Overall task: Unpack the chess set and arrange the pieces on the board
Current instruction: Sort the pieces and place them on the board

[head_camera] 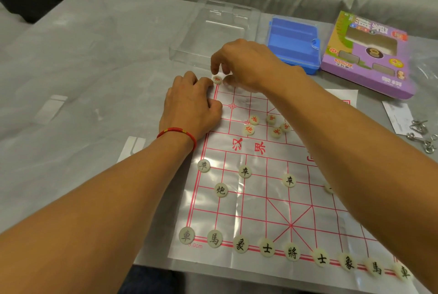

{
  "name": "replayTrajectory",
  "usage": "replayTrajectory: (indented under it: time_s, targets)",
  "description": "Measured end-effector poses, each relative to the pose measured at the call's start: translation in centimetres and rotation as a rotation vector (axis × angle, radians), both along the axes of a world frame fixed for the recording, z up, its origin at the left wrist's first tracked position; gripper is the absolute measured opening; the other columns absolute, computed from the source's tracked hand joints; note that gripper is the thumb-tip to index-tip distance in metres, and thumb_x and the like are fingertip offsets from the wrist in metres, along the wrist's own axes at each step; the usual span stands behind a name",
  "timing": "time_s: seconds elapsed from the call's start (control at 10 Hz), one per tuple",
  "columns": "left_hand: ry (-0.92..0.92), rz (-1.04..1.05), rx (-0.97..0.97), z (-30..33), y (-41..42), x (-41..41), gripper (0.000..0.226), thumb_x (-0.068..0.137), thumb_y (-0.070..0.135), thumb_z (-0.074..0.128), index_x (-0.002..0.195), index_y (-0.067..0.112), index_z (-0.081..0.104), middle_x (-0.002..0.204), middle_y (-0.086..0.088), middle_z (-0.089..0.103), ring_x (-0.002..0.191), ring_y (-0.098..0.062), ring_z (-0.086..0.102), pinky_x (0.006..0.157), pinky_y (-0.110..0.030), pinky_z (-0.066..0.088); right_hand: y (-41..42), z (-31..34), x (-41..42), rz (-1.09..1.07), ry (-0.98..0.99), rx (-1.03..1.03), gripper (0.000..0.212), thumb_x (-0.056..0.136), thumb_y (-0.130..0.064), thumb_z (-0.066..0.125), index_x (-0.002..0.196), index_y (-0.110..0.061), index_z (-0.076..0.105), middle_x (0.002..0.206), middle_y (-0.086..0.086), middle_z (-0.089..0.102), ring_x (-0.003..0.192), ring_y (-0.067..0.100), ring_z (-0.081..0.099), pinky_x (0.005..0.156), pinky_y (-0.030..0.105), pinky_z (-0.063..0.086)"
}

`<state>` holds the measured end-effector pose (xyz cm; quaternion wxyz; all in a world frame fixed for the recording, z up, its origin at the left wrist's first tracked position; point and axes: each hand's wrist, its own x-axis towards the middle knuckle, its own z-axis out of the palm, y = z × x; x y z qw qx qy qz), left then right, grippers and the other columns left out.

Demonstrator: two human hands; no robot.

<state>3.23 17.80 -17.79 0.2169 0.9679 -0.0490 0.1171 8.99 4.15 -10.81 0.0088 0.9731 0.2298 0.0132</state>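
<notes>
Black side looked done or close to it: the near row of black-lettered pieces [292,251] stood along the board's [258,201] near edge, with soldiers and a cannon on their points above it. The right forearm hid part of that half, so completeness could not be confirmed.

Step in hand: setting out the red back rank. A red-lettered piece [217,79] sat on the far left corner point. The right hand [246,64] hovered directly over it, fingers curled downward, tips just above or touching the piece. Whether it held a second pale piece beside the first I could not tell; that spot was blurred.

The left hand [192,106] lay on the board's far left edge, fingers curled under, apparently pinning the sheet. Whether it concealed pieces could not be told.

A loose cluster of red pieces [267,125] waited mid-board, near the river.

Judgement: next move calls for picking from that cluster and filling the far rank rightward, one point at a time.
</notes>
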Motion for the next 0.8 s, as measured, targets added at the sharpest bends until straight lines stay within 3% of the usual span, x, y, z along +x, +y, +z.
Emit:
replayTrajectory:
  time_s: [0.2, 0.4, 0.6, 0.8]
  targets:
    - [-0.011, -0.006, 0.005, -0.2, 0.1, 0.0, 0.045, 0.091, 0.038, 0.053, 0.132, 0.021, 0.057, 0.111, -0.005, 0.054, 0.105, -0.022, 0.048, 0.092, -0.033, 0.045, 0.8, -0.7, 0.6, -0.013, -0.007, -0.006, 0.022, 0.093, -0.014, 0.066, 0.113, -0.02, 0.069, 0.111, 0.007, 0.065, 0.096, 0.026, 0.063, 0.077, 0.033, 0.048]
    - [-0.02, -0.011, 0.0, -0.2, 0.2, 0.0, 0.044, 0.091, 0.038, 0.054, 0.131, 0.022, 0.057, 0.111, -0.004, 0.054, 0.104, -0.021, 0.048, 0.091, -0.032, 0.044, 0.4, -0.4, 0.6, -0.057, -0.02, -0.014, 0.031, 0.088, -0.041, 0.072, 0.108, -0.017, 0.068, 0.106, 0.009, 0.067, 0.094, 0.028, 0.064, 0.08, 0.039, 0.052]
    - [-0.02, -0.006, -0.006, -0.2, 0.1, 0.1, 0.043, 0.091, 0.04, 0.055, 0.13, 0.023, 0.058, 0.112, -0.004, 0.055, 0.104, -0.02, 0.048, 0.09, -0.03, 0.043, -0.2, -0.6, 0.3, -0.054, -0.005, 0.016, 0.024, 0.094, -0.022, 0.066, 0.117, -0.018, 0.068, 0.114, 0.007, 0.067, 0.1, 0.025, 0.063, 0.084, 0.035, 0.052]
    - [-0.019, -0.009, 0.002, -0.3, 0.1, 0.2, 0.044, 0.091, 0.04, 0.054, 0.132, 0.023, 0.056, 0.114, -0.004, 0.055, 0.105, -0.021, 0.048, 0.092, -0.03, 0.043, -0.2, -0.9, 0.4, -0.063, -0.019, 0.03, 0.023, 0.094, -0.027, 0.066, 0.115, -0.017, 0.068, 0.112, 0.009, 0.067, 0.096, 0.024, 0.063, 0.082, 0.034, 0.051]
